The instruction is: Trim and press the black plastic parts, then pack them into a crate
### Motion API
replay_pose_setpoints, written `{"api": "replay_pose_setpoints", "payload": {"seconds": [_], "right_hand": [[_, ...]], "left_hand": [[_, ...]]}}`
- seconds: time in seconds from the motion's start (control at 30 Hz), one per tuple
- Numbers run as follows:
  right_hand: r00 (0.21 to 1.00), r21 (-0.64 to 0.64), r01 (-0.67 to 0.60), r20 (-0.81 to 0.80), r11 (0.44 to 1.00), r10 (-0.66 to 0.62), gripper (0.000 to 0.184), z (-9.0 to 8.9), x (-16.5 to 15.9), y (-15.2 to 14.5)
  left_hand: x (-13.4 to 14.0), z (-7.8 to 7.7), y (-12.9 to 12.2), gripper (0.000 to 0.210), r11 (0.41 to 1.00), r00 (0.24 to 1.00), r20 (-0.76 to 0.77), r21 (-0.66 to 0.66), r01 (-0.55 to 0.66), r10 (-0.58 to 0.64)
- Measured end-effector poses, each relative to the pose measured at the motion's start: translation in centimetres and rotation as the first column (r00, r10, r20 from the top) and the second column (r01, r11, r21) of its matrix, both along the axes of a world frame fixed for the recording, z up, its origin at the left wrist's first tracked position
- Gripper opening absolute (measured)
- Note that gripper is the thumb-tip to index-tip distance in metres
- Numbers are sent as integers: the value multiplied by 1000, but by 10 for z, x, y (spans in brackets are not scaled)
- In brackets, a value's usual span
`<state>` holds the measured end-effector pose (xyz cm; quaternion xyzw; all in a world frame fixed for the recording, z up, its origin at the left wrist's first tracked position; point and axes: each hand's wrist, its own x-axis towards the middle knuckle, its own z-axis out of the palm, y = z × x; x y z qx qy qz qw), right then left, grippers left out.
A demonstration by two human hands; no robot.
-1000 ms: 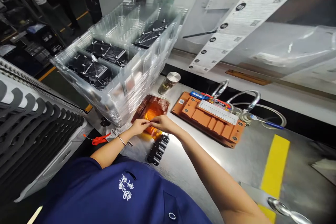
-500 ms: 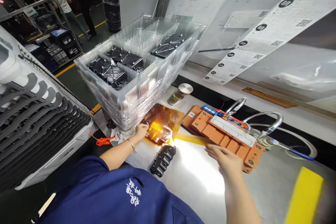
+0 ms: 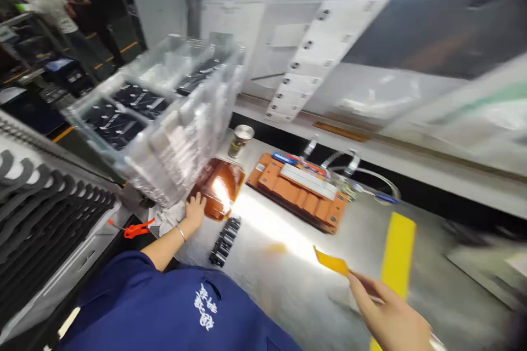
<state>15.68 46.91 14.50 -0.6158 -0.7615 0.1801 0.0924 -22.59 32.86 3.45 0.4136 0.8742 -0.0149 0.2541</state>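
My right hand pinches one end of a short strip of amber tape, which sticks out to the left above the metal worktop. My left hand lies with fingers apart on the near-left edge of a stack of glossy amber film sheets. Just below the stack, a black ribbed plastic part rests on the worktop. An orange fixture block, with a pale strip along its top, sits beyond and between the hands.
Stacked clear trays holding black parts rise at the left back. A metal-lidded jar stands behind the film. Red-handled cutters lie at the left edge, and a yellow strip runs along the right. A person stands in the background.
My right hand has moved right and nearer, carrying the amber strip away from the film stack. My left hand stays at the stack, its fingers now spread. The view has swung right.
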Motion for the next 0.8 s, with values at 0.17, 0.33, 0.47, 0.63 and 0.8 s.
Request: {"api": "replay_pose_setpoints", "payload": {"seconds": [0.17, 0.33, 0.47, 0.63, 0.8], "right_hand": [[992, -56, -128, 8, 990, 129, 31, 23, 2, -17], [955, -136, -292, 10, 947, 296, 26, 27, 4, -14], [915, -196, -400, -27, 895, 403, 24, 36, 6, -10], [900, -179, -436, -71, 882, 431, 23, 37, 13, 0], [882, -149, -471, -96, 870, 461, 22, 30, 10, 25]], "left_hand": [[22, 18, 41, 50, 970, 957, -162, -16, 241, -241], [122, 46, 174, 42, 660, 702, -57, 296, 691, -710], [234, 62, 298, 38, 413, 457, -24, 385, 825, -889], [316, 55, 402, 45, 451, 475, 24, 357, 818, -880], [316, 37, 419, 37, 354, 339, 116, 447, 822, -934]]}}
